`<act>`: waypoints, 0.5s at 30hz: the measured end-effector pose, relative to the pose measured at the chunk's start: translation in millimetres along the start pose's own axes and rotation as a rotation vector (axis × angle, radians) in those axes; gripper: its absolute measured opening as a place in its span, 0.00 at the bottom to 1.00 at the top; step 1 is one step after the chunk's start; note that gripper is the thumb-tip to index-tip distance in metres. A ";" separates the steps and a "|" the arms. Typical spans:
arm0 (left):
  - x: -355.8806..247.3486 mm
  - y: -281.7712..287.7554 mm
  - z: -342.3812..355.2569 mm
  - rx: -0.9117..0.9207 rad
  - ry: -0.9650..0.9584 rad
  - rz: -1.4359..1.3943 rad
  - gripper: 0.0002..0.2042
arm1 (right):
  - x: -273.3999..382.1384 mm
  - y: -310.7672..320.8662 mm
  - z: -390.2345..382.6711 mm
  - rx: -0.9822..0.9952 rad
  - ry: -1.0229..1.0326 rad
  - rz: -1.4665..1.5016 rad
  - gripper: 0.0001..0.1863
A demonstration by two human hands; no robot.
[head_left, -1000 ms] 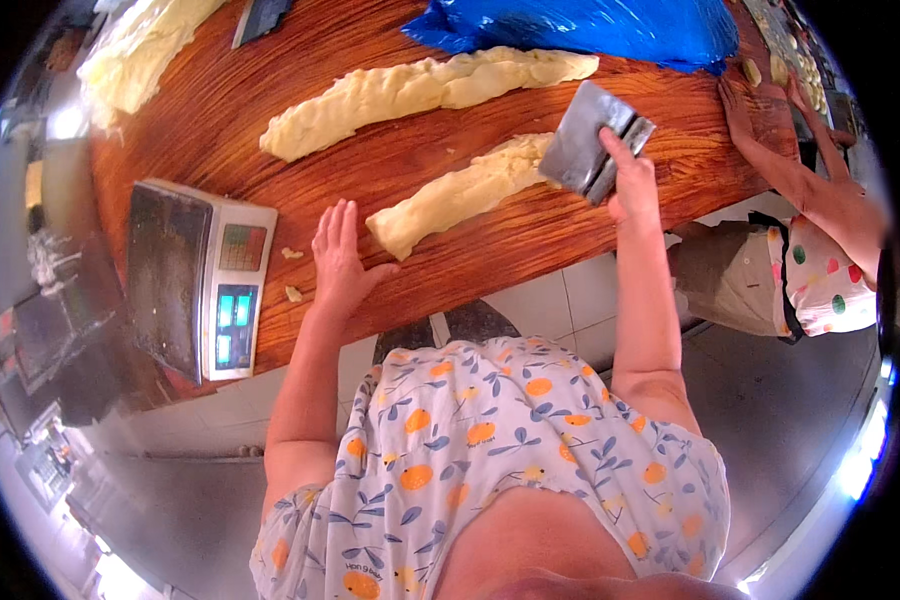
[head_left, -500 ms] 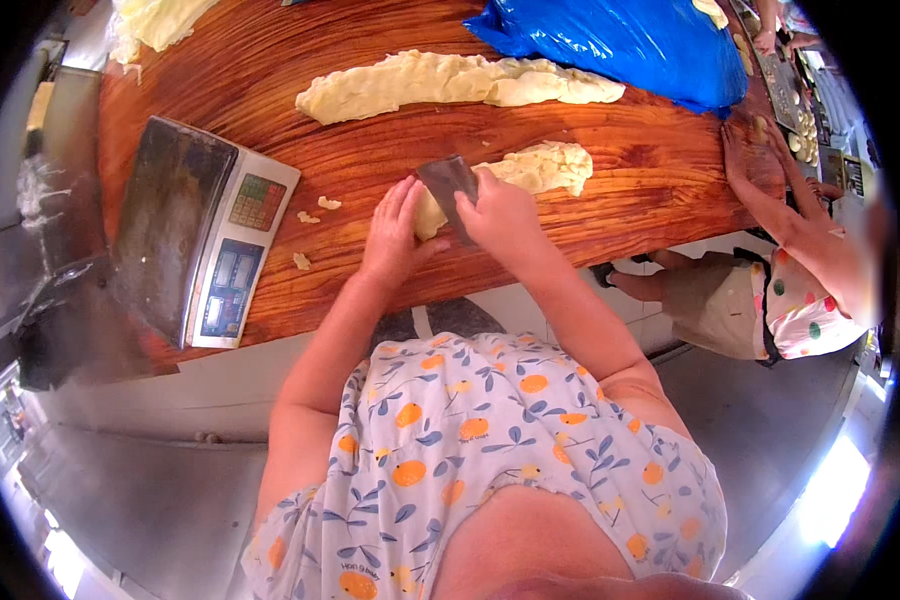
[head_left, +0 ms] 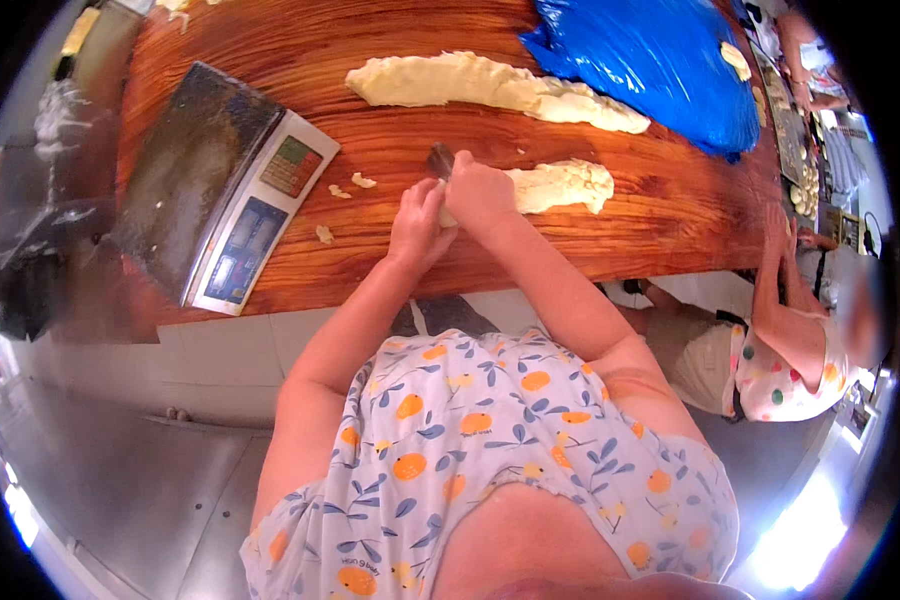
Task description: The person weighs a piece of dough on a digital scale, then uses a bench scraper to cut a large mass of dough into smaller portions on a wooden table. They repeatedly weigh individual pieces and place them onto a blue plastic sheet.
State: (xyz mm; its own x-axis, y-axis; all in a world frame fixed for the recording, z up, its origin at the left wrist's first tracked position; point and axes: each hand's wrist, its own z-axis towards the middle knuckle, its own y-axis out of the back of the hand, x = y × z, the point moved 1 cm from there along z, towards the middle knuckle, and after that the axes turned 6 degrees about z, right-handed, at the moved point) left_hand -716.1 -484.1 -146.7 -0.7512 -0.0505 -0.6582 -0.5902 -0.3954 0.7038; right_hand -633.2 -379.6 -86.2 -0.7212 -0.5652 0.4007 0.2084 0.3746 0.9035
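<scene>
My right hand is closed round a dark flat dough scraper, tilted so that only its upper edge shows past the fingers. Under and beside it lies the left end of a short strip of pale dough, which stretches to the right on the wooden table. My left hand grips that dough end from the left, close against the right hand. Both hands hide most of the piece between them. A longer dough strip lies farther back.
A scale with a dark, stained platform stands at the left on the wooden table. Small dough scraps lie near it. Blue plastic sheeting covers something at the back right. Another person stands at the table's right end.
The scraper has turned from showing its broad face to nearly edge-on. My hands have drawn closer together at the dough end. The whole view has shifted slightly.
</scene>
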 end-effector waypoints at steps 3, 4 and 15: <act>-0.3 27.3 -4.0 -0.009 0.104 -0.043 0.27 | 3.4 -2.0 -8.6 0.041 0.011 -0.013 0.10; 8.6 43.2 -1.7 -0.084 0.070 -0.016 0.27 | 2.1 -1.8 -14.8 0.062 0.004 -0.020 0.10; 53.0 180.9 13.8 -0.379 0.087 0.470 0.38 | 9.3 5.6 -32.3 0.117 0.090 -0.075 0.15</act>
State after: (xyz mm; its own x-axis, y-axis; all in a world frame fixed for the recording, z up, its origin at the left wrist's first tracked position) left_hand -866.7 -545.6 -50.6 -0.8692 -0.3672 -0.3312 -0.0433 -0.6107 0.7907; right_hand -617.4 -406.4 -72.5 -0.6686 -0.6566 0.3491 0.0738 0.4086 0.9097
